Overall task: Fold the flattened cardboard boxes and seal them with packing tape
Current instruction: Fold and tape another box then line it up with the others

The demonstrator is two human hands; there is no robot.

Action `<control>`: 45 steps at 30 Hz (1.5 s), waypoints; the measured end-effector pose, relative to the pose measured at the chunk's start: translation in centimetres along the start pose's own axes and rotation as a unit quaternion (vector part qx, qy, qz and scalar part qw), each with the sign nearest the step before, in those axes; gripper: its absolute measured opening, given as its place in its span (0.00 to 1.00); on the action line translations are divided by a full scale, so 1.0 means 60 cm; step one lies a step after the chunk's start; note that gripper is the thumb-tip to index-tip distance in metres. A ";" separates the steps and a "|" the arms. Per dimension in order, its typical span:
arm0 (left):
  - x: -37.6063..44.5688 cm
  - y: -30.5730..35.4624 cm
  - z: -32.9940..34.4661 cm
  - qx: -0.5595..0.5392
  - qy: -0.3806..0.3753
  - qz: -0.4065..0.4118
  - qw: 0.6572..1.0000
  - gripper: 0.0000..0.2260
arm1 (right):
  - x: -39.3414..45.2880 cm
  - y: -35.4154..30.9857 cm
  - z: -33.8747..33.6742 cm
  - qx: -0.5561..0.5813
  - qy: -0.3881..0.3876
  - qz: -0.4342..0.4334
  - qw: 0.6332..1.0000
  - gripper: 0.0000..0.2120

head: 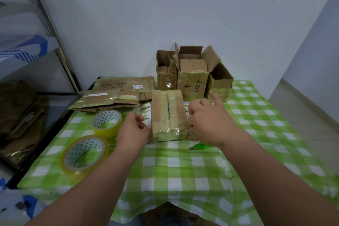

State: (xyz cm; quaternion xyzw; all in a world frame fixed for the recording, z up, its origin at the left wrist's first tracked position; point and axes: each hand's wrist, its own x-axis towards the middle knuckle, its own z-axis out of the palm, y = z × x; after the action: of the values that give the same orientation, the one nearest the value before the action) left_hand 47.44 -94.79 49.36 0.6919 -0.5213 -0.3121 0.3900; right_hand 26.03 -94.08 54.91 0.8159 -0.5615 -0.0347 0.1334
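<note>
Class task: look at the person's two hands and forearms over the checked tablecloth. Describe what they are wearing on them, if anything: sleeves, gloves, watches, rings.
Nothing is worn that shows. The left hand and the right hand are both bare, with no gloves. Both forearms are bare up to the bottom edge of the picture, so no sleeve appears. No watch, bracelet or band shows on either wrist, and no ring can be made out on the fingers in view.

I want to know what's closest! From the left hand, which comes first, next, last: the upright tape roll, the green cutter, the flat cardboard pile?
From the left hand:
1. Tape roll, just left.
2. Cutter, right, under the other arm.
3. Cardboard pile, back left.
</note>
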 end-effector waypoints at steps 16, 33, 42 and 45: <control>-0.012 0.002 0.005 0.006 -0.055 0.033 0.998 0.07 | 0.005 0.016 -0.010 -0.046 -0.128 0.006 0.991 0.20; -0.018 -0.016 0.002 0.041 -0.090 0.118 0.988 0.13 | -0.021 0.002 0.054 0.085 0.064 0.048 0.993 0.17; -0.014 -0.024 0.016 0.235 -0.057 0.212 0.947 0.19 | -0.020 -0.021 0.066 0.102 0.110 0.102 0.983 0.11; -0.016 -0.019 0.023 0.233 -0.036 0.211 0.949 0.18 | -0.018 -0.030 0.071 0.096 0.126 0.110 0.981 0.11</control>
State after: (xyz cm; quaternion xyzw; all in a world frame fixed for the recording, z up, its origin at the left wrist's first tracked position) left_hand 46.59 -93.97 47.70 0.6259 -0.7272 -0.1171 0.2563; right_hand 26.39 -93.25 50.28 0.7563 -0.6268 0.1374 0.1273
